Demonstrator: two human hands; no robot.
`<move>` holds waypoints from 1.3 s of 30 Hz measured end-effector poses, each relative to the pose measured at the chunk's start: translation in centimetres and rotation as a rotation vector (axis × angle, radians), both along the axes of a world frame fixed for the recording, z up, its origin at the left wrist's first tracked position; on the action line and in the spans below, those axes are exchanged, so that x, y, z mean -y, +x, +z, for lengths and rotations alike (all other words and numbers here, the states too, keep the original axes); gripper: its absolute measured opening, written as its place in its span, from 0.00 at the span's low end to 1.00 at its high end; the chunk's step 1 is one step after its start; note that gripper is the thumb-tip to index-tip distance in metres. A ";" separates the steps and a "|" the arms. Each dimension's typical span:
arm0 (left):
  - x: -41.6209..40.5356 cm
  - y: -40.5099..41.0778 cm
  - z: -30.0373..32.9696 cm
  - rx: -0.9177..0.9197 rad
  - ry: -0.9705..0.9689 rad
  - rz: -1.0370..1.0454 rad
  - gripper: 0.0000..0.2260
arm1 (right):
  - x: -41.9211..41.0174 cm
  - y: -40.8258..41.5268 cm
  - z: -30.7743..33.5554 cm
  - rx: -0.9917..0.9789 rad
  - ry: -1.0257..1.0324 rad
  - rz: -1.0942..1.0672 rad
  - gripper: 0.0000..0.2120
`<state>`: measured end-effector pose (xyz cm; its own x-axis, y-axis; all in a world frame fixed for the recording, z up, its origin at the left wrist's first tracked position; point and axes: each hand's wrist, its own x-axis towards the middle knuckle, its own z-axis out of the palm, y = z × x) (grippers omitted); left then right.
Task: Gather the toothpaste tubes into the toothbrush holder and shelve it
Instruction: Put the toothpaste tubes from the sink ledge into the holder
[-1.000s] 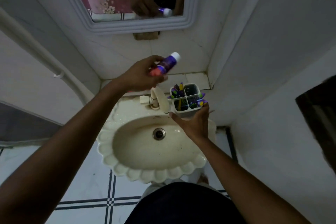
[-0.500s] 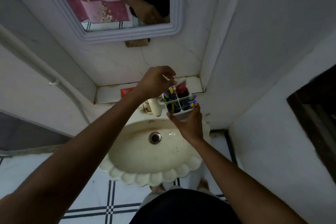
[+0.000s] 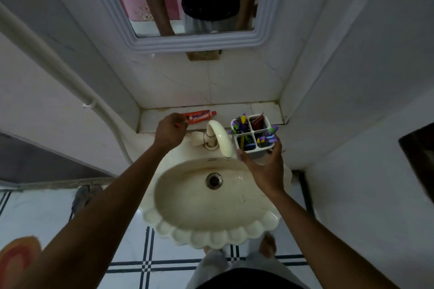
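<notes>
Ledge: a narrow tiled shelf (image 3: pixel 263 110) runs behind the basin, boxed in by the back wall and by side walls at both ends.
Open room: bare ledge shows to the right of the red toothpaste tube (image 3: pixel 199 116); the faucet (image 3: pixel 219 137) rises just in front of it.
Sink: the scalloped basin (image 3: pixel 211 237) fills the space between the two forearms.
Left hand: the left hand (image 3: pixel 169 130) is at the tube's left end, fingers curled down onto it; whether they have closed on it cannot be told.
Right hand: the right hand (image 3: pixel 264 166) is clamped from below around the toothbrush holder (image 3: pixel 252 132), held above the basin's right rim.
Holder: four compartments, upright, with brushes inside and a red item in the far-right cell.
Mirror: the mirror frame (image 3: pixel 197 42) hangs above the ledge.
</notes>
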<state>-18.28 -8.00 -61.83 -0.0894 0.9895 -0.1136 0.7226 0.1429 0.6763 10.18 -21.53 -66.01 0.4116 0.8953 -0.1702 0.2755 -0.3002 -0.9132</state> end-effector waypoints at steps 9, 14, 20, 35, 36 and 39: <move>-5.8 0.0 -3.1 -0.466 0.016 -0.315 0.25 | -0.2 -0.3 -0.5 0.041 -0.004 -0.017 0.54; -6.8 1.2 -4.4 -0.722 -0.058 -0.408 0.30 | -0.2 -0.2 -0.3 0.043 -0.021 -0.010 0.55; -6.7 2.3 -4.6 -0.624 -0.084 -0.318 0.31 | -0.1 -0.1 -0.2 0.021 -0.014 0.017 0.55; -4.3 2.9 0.2 -0.656 0.147 -0.139 0.08 | -0.3 0.1 0.5 0.003 -0.007 0.026 0.56; -3.5 3.2 2.0 -0.597 0.180 -0.105 0.08 | -0.2 0.1 0.7 -0.004 0.000 0.031 0.55; -0.5 4.0 7.3 -0.377 0.327 -0.008 0.11 | 0.0 0.1 1.0 0.001 0.009 0.034 0.54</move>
<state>-14.31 -7.48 -54.53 -0.0563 0.9687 0.2418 0.9257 -0.0401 0.3760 10.28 -21.57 -65.03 0.3812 0.9103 -0.1613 0.2866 -0.2823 -0.9155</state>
